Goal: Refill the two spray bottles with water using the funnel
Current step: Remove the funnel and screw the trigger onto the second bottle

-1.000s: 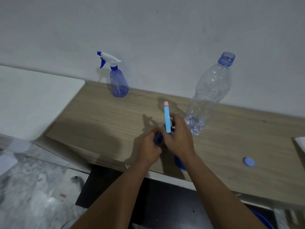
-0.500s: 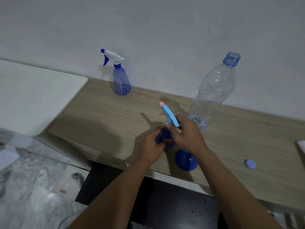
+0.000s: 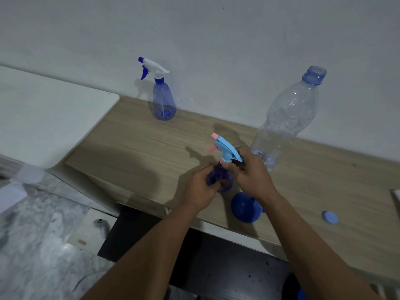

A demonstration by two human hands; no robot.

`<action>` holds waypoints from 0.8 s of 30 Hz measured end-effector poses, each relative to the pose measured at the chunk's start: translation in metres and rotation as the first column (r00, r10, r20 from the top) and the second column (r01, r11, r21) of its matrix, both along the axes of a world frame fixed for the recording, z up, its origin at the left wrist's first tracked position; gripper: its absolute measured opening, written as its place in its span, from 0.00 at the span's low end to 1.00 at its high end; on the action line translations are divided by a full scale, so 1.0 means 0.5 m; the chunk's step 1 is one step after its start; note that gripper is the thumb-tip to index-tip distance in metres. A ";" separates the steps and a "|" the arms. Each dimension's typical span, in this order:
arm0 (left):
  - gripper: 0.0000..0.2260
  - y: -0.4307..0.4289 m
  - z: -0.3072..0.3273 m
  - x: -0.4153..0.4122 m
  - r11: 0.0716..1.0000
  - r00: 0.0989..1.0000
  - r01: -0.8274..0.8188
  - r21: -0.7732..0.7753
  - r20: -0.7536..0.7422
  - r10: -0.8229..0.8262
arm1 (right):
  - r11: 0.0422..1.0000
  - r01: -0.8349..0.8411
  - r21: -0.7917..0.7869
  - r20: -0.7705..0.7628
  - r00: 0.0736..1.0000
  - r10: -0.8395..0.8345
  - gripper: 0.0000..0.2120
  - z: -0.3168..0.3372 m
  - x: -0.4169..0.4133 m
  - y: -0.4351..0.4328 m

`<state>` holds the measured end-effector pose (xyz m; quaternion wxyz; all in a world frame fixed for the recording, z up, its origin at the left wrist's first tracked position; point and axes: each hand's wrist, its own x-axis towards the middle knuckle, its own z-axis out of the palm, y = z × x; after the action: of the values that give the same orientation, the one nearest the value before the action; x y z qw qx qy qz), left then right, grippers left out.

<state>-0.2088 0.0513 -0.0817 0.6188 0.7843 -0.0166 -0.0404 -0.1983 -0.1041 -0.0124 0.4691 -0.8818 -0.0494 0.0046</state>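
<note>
My left hand grips the blue body of a small spray bottle above the wooden shelf. My right hand holds its light-blue trigger head, whose pink nozzle points up and to the left. A blue funnel lies on the shelf just under my right wrist. A second spray bottle, blue with a white head, stands upright by the wall at the back left. A large clear water bottle stands uncapped at the right, with a little water at its bottom.
A blue bottle cap lies on the shelf at the right. A white tabletop adjoins the shelf on the left. Below the shelf's front edge are a marble floor and a dark surface.
The trigger head has turned in my right hand: it stood with its nozzle straight up, and now it leans up to the left. The funnel has come into view beneath my right wrist.
</note>
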 end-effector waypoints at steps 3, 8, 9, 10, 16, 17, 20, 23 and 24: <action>0.19 0.000 0.002 0.000 1.000 1.000 0.020 0.010 0.012 -0.020 | 0.999 0.032 -0.004 0.034 0.999 -0.032 0.07 -0.004 -0.009 0.004; 0.17 0.003 0.005 -0.001 0.998 0.998 0.023 0.050 0.054 -0.026 | 0.996 0.086 -0.002 0.039 0.996 -0.086 0.12 -0.003 -0.005 0.023; 0.17 0.003 0.005 -0.002 0.998 0.998 0.020 0.057 0.059 -0.024 | 0.995 0.093 0.023 0.023 0.995 -0.094 0.12 -0.004 -0.006 0.026; 0.18 0.002 0.005 -0.003 0.998 0.998 0.015 0.059 0.066 -0.019 | 0.994 0.101 0.049 0.012 0.995 -0.102 0.12 -0.007 -0.009 0.028; 0.17 0.000 0.006 -0.004 0.998 0.995 -0.003 0.055 0.099 -0.002 | 0.975 0.183 0.129 0.005 0.983 -0.185 0.09 -0.027 -0.017 0.042; 0.16 0.000 0.005 -0.003 0.997 0.994 -0.011 0.072 0.110 0.003 | 0.970 0.209 0.121 0.005 0.977 -0.211 0.11 -0.027 -0.015 0.047; 0.15 0.000 0.001 -0.002 0.994 0.994 -0.031 0.109 0.108 0.019 | 0.959 0.275 0.074 0.008 0.961 -0.276 0.16 -0.020 -0.008 0.058; 0.15 0.002 0.007 -0.003 0.996 0.995 -0.034 0.087 0.098 0.026 | 0.960 0.277 0.043 -0.005 0.961 -0.277 0.18 -0.018 -0.010 0.060; 0.16 0.002 0.012 -0.004 0.998 0.995 -0.022 0.064 0.102 0.015 | 0.962 0.269 0.047 0.006 0.963 -0.270 0.18 -0.019 -0.015 0.058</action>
<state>-0.2108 0.0525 -0.0757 0.5916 0.8053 -0.0396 0.0046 -0.2058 -0.0749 -0.0221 0.4849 -0.8694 0.0680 -0.0659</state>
